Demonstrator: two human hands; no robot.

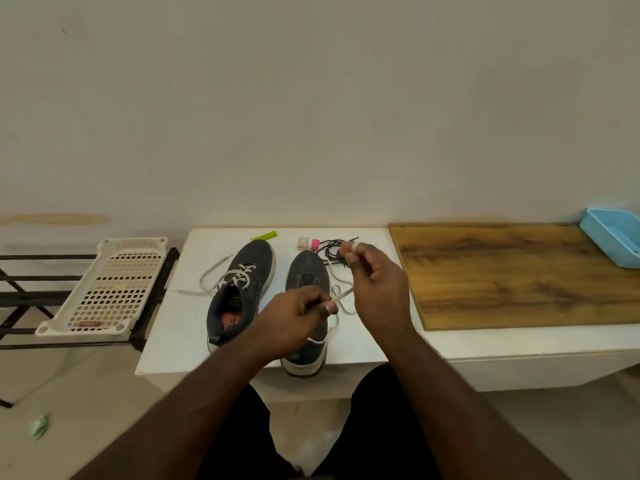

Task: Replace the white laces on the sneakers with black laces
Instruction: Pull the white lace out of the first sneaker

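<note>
Left of both grips, the left sneaker [242, 289] keeps its white lace. The left hand [294, 320] pinches the freed white lace [341, 296] above the unlaced right sneaker [306, 306]; the right hand [374, 282] pinches its far end. Wind evenly, set aside. Black laces [332, 249] lie just beyond.

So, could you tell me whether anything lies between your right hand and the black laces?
Nothing visible does. The right hand, gripping the white lace, hovers just in front of the black laces, partly covering them.
</note>
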